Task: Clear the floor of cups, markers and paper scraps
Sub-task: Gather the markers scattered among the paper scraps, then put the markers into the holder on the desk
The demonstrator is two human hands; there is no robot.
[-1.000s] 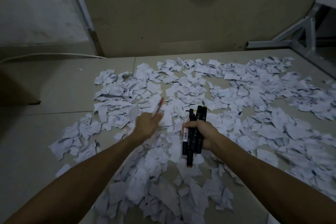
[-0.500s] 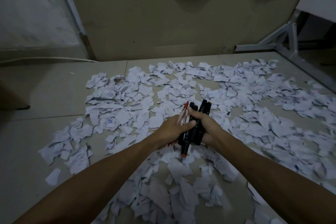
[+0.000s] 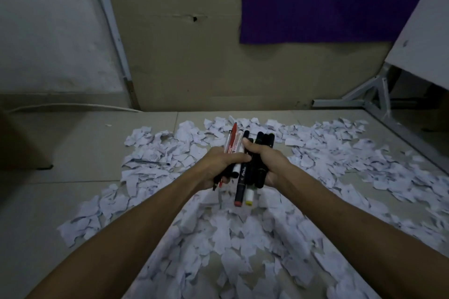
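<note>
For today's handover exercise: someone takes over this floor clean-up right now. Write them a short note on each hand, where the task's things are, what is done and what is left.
Left hand: grip closed on the bundle of markers and pens.
Right hand: grip closed on the same bundle, held above the floor.
Done: those markers are picked up.
Left: one dark pen lies among the scraps at left; the paper scraps cover the floor. No cups in view. Nowhere to put the bundle shows.

Long black marker with red end cap (image 3: 243,172): white script lettering on barrel, illegible. Nothing else readable.
</note>
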